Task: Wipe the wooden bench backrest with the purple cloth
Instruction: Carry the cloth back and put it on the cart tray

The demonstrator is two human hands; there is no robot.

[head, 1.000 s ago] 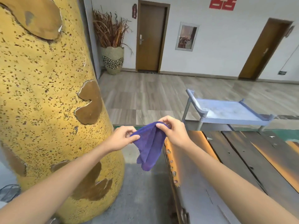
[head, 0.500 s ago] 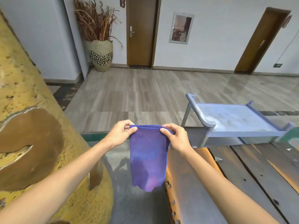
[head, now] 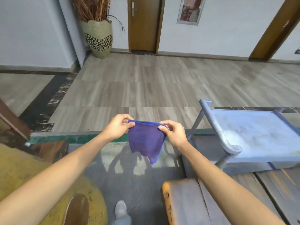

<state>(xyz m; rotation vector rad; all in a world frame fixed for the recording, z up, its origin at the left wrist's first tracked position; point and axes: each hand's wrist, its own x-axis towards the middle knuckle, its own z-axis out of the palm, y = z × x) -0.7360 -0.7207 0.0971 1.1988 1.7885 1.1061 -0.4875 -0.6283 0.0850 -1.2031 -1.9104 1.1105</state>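
Above the floor, the left hand [head: 117,127] and right hand [head: 174,133] pinch the purple cloth [head: 146,140] by its top corners; wiping the wooden bench [head: 186,203] hasn't begun.

The purple cloth [head: 146,140] is held up in the air by its top edge, stretched flat and folded double, with its lower end hanging to a loose point. The wooden bench [head: 186,202], dark and worn with an orange-edged rim, is seen below and right of the cloth, untouched by it.
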